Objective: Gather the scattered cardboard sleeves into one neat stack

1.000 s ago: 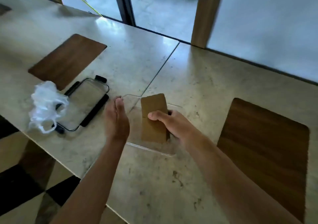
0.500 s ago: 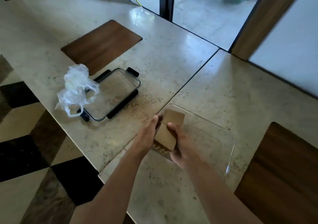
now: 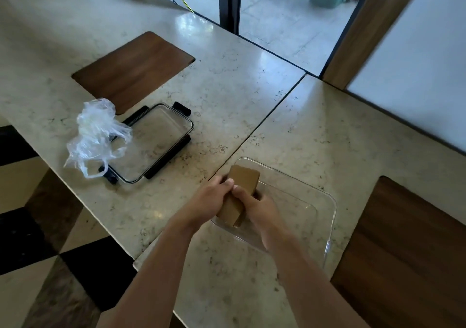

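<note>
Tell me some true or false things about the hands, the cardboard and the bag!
1. Both hands hold the cardboard stack. True: the left hand and right hand press it from each side.
2. The stack is inside the lid. False: it is over the clear tub.
3. The bag rests partly on the lid. True.
4. Loose sleeves lie all over the table. False: none show outside the stack.
5. The lid covers the tub. False: it lies apart, to the left.

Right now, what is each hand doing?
Left hand: fingers closed on the cardboard sleeves.
Right hand: fingers closed on the same cardboard sleeves, over the clear container.
</note>
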### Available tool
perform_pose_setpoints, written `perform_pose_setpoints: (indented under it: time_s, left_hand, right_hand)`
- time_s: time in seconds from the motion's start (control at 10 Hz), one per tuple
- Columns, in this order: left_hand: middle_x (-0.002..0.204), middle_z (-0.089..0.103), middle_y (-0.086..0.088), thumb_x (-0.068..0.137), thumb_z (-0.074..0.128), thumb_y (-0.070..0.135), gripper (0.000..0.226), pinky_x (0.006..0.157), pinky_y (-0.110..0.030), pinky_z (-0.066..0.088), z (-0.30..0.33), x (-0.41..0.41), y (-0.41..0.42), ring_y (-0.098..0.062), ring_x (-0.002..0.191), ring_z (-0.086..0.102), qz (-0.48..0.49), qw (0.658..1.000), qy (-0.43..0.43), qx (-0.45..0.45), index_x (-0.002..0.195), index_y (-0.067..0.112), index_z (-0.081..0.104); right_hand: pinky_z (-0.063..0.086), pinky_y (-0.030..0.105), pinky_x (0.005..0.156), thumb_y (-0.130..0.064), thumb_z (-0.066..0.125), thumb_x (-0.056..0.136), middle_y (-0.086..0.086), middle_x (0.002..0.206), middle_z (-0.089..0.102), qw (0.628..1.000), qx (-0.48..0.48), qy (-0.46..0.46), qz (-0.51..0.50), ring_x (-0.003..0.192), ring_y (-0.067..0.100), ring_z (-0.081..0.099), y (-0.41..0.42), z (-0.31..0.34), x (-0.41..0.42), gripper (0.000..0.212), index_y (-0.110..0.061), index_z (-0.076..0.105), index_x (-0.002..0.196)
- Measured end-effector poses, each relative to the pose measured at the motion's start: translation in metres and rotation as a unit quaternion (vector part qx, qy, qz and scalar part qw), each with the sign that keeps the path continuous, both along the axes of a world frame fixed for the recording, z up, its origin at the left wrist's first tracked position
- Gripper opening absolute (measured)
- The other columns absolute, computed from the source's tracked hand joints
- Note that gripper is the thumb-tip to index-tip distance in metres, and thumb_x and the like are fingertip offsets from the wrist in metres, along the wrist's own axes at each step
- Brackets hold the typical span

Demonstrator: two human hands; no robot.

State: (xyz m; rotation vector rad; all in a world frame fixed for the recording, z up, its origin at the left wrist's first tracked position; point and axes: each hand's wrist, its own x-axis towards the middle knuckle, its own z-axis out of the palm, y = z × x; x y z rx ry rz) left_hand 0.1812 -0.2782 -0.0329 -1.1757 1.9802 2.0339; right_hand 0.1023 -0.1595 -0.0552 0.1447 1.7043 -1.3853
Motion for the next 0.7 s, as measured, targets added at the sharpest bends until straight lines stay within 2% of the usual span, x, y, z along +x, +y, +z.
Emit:
perform_pose_setpoints:
  time_s: [0.1, 0.2, 0.3, 0.4, 0.5, 0.6, 0.7]
  left_hand:
    - [0.120, 0.074, -0.002, 0.111, 0.045, 0.035, 0.034, 0.074, -0.021, 0.057, -0.003, 0.000, 0.006, -0.013, 0.105, 0.071, 0.020, 1.000, 0.007, -0.007, 0.139, 0.025, 0.063]
    - [0.123, 0.074, -0.003, 0.110, 0.046, 0.039, 0.036, 0.080, -0.026, 0.055, -0.004, 0.000, 0.007, -0.015, 0.108, 0.071, 0.022, 1.000, 0.010, -0.010, 0.138, 0.025, 0.063]
    - [0.122, 0.076, -0.003, 0.109, 0.046, 0.045, 0.038, 0.091, -0.037, 0.060, -0.003, -0.001, 0.009, -0.018, 0.108, 0.073, 0.025, 0.999, 0.014, -0.024, 0.134, 0.026, 0.066]
    - [0.120, 0.076, -0.001, 0.107, 0.044, 0.053, 0.044, 0.101, -0.046, 0.058, 0.001, 0.000, 0.014, -0.018, 0.108, 0.073, 0.020, 0.999, 0.018, -0.036, 0.136, 0.026, 0.064]
    - [0.120, 0.074, -0.005, 0.106, 0.037, 0.061, 0.053, 0.103, -0.050, 0.056, 0.002, 0.001, 0.015, -0.025, 0.112, 0.071, 0.016, 0.998, 0.032, -0.044, 0.133, 0.025, 0.065]
    - [0.126, 0.072, -0.005, 0.103, 0.030, 0.067, 0.063, 0.106, -0.049, 0.053, 0.009, 0.003, 0.015, -0.023, 0.117, 0.068, 0.013, 0.997, 0.029, -0.073, 0.134, 0.025, 0.065]
    - [0.159, 0.051, -0.015, 0.093, 0.025, 0.076, 0.086, 0.122, -0.054, 0.035, 0.016, 0.000, 0.013, -0.032, 0.149, 0.044, 0.025, 0.983, -0.018, -0.183, 0.152, 0.019, 0.053]
  right_hand:
    - [0.060, 0.026, 0.055, -0.054, 0.086, 0.067, 0.001, 0.086, 0.080, 1.000, -0.015, 0.017, -0.006, 0.072, 0.012, 0.077, 0.006, -0.002, 0.001, 0.053, -0.019, 0.072, 0.105]
    - [0.059, 0.023, 0.057, -0.052, 0.084, 0.075, 0.003, 0.098, 0.079, 0.999, -0.039, 0.023, -0.020, 0.079, 0.012, 0.078, 0.009, -0.006, 0.002, 0.054, -0.017, 0.070, 0.114]
    - [0.062, 0.029, 0.064, -0.051, 0.082, 0.078, 0.006, 0.104, 0.079, 0.996, -0.068, -0.003, -0.061, 0.087, 0.017, 0.078, 0.009, -0.006, 0.005, 0.056, -0.015, 0.067, 0.119]
    - [0.063, 0.033, 0.066, -0.053, 0.071, 0.087, 0.004, 0.101, 0.080, 0.992, -0.082, -0.014, -0.097, 0.085, 0.016, 0.078, 0.005, -0.007, 0.011, 0.049, -0.018, 0.068, 0.122]
    - [0.061, 0.048, 0.088, -0.064, 0.058, 0.089, 0.006, 0.108, 0.078, 0.992, -0.085, -0.032, -0.087, 0.097, 0.024, 0.076, -0.006, -0.010, 0.013, 0.058, -0.023, 0.066, 0.129]
    - [0.060, 0.052, 0.090, -0.066, 0.049, 0.093, 0.006, 0.108, 0.078, 0.992, -0.074, -0.052, -0.085, 0.099, 0.026, 0.075, -0.011, -0.004, 0.014, 0.054, -0.028, 0.066, 0.128]
    - [0.059, 0.048, 0.093, -0.067, 0.047, 0.094, 0.008, 0.117, 0.076, 0.987, -0.095, -0.066, -0.108, 0.104, 0.024, 0.073, -0.005, -0.004, 0.007, 0.054, -0.027, 0.068, 0.123]
